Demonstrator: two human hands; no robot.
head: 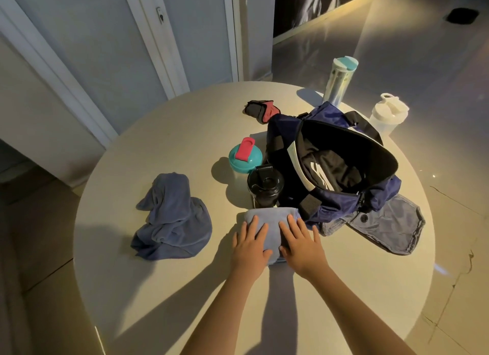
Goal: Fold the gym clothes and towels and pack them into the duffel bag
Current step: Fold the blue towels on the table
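A folded light-blue towel [272,218] lies on the round table just in front of the open navy duffel bag [375,196]. My left hand [250,245] and my right hand [301,242] both press flat on the towel with straight fingers. A black garment with white print [325,169] lies inside the bag. A crumpled blue towel [172,219] sits on the table to the left. A blue-grey flat pouch or cloth [389,227] pokes out from under the bag at the right.
A teal-lidded shaker [244,157] and a black bottle [264,186] stand between the towel and the bag. A tall tumbler [340,80] and a white shaker [387,115] stand behind the bag. Black-and-red gloves [260,111] lie at the back. The table's rim [84,288] curves near left.
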